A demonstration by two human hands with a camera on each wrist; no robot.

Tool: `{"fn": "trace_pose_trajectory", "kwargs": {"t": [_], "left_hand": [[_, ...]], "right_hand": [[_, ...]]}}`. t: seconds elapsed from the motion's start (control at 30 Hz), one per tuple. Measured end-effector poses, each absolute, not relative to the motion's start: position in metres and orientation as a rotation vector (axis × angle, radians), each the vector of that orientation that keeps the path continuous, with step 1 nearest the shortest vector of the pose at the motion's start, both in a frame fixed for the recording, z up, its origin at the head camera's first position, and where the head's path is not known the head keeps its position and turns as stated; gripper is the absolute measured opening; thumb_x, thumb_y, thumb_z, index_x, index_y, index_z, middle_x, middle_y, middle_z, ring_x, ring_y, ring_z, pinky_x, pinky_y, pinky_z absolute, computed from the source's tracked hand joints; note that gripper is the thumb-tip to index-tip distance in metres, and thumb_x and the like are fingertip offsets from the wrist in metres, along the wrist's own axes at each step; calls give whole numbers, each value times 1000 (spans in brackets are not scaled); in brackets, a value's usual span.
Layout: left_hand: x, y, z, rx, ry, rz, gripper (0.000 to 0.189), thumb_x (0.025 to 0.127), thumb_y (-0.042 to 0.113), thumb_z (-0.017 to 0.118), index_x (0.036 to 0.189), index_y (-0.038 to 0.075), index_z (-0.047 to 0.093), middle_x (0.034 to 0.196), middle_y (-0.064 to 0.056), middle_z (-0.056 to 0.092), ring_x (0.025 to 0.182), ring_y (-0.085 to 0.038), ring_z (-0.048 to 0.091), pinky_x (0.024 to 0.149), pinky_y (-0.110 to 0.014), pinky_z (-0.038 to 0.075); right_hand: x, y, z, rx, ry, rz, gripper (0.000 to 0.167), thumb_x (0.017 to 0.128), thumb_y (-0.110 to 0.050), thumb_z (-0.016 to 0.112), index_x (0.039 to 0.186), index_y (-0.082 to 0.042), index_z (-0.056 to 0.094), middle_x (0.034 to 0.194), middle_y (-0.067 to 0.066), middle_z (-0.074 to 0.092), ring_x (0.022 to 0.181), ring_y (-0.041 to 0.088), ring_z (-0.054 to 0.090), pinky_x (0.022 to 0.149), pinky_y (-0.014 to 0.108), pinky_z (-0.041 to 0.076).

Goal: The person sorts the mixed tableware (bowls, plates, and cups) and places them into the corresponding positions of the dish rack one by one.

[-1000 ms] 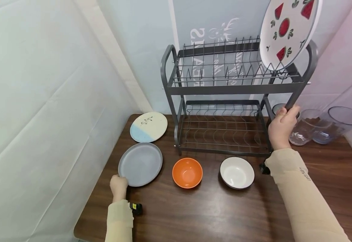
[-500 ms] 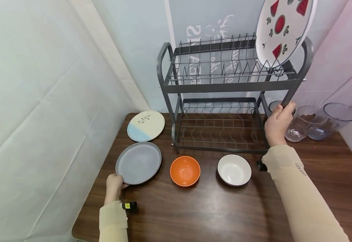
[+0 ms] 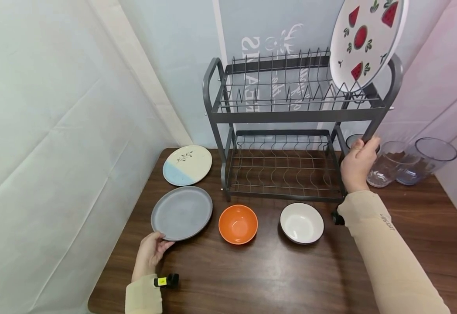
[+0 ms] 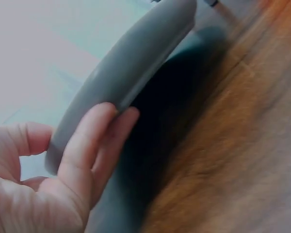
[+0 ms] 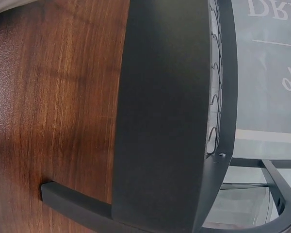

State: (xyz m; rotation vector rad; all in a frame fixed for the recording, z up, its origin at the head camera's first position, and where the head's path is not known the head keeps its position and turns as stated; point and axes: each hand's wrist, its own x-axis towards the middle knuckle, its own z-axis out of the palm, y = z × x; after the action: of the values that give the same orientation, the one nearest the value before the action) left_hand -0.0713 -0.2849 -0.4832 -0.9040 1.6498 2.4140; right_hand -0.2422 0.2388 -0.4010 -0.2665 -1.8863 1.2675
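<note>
My left hand (image 3: 150, 250) pinches the near left rim of a round grey plate (image 3: 182, 213). In the left wrist view, the thumb is at the plate's rim and fingers (image 4: 85, 141) lie against its underside; a dark shadow shows between plate and wood. My right hand (image 3: 359, 165) grips the right front post of a dark two-tier dish rack (image 3: 295, 117). A large white plate with watermelon drawings (image 3: 359, 48) stands upright at the right end of the top tier. The right wrist view shows the rack's dark frame (image 5: 160, 111) close up, but not the hand.
Behind the grey plate lies a cream and light-blue plate (image 3: 187, 165). An orange bowl (image 3: 238, 224) and a white dark-rimmed bowl (image 3: 301, 223) sit in front of the rack. Clear glasses (image 3: 428, 159) stand to its right. A white wall covering (image 3: 56, 152) borders the left.
My left hand has turned from a closed grasp at the grey plate's rim, with its fingers now showing below the edge. My right hand keeps its grip on the post. The head view shifted slightly.
</note>
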Motion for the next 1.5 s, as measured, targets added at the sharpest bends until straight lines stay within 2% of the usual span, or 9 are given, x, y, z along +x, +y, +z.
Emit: {"fn": "trace_pose_trajectory", "kwargs": {"t": [0.1,0.2,0.33,0.63,0.83,1.0,1.17,1.27,1.5], "left_hand": [[-69,-282,-488,-907,1600,2501,12,88,-7,32,92,0,41,73,-2,53,59,-12,63,61,-23,55],[-67,-277,-493,-891,1537,2590,17,87,-8,30,81,2,42,75,-4,51,63,-14,62,61,-26,56],[-66,-271,-498,-875,1444,2692,25,87,-9,29,71,4,43,72,-5,50,60,-14,61,59,-26,56],[-62,-263,-492,-916,1347,2766,28,89,-8,29,71,4,46,68,-4,51,55,-14,57,59,-25,55],[-63,-261,-488,-766,1292,2804,29,90,-9,27,78,3,51,70,-5,55,59,-15,61,59,-26,55],[-64,-256,-481,-636,1247,2849,30,89,-11,26,84,2,53,75,-7,59,65,-17,64,62,-28,56],[-63,-249,-475,-548,1289,2861,31,90,-11,27,78,2,52,70,-4,58,61,-15,62,59,-26,55],[-63,-245,-470,-501,1278,2864,31,90,-11,26,81,2,53,73,-5,58,62,-14,62,59,-26,55],[-71,-236,-458,-363,1343,2826,28,89,-12,28,92,2,52,80,-5,60,64,-14,63,59,-24,55]], "right_hand": [[-242,237,-403,-261,-1885,1270,12,93,-38,35,97,-27,37,71,-15,33,64,3,31,67,21,24],[-243,236,-402,-249,-1880,1265,11,94,-36,35,97,-26,38,71,-15,33,64,2,30,67,20,24],[-245,237,-401,-244,-1869,1266,9,94,-33,35,97,-25,38,71,-16,33,64,1,30,67,19,24],[-251,239,-403,-253,-1843,1243,7,94,-32,37,97,-26,37,68,-15,33,63,0,31,66,18,24],[-249,238,-404,-175,-1806,1234,9,92,-38,36,95,-29,36,67,-17,32,61,0,30,65,19,23],[-248,237,-405,-169,-1802,1224,5,93,-34,37,96,-30,35,67,-16,33,60,1,30,64,20,23],[-247,236,-404,-246,-1851,1246,4,95,-26,37,98,-26,38,68,-15,34,63,1,32,67,19,25],[-247,236,-405,-279,-1865,1259,6,96,-24,37,100,-22,40,69,-14,34,65,1,32,68,18,25],[-248,237,-404,-296,-1856,1257,6,96,-27,37,99,-23,40,68,-14,34,65,1,32,69,18,25]]}}
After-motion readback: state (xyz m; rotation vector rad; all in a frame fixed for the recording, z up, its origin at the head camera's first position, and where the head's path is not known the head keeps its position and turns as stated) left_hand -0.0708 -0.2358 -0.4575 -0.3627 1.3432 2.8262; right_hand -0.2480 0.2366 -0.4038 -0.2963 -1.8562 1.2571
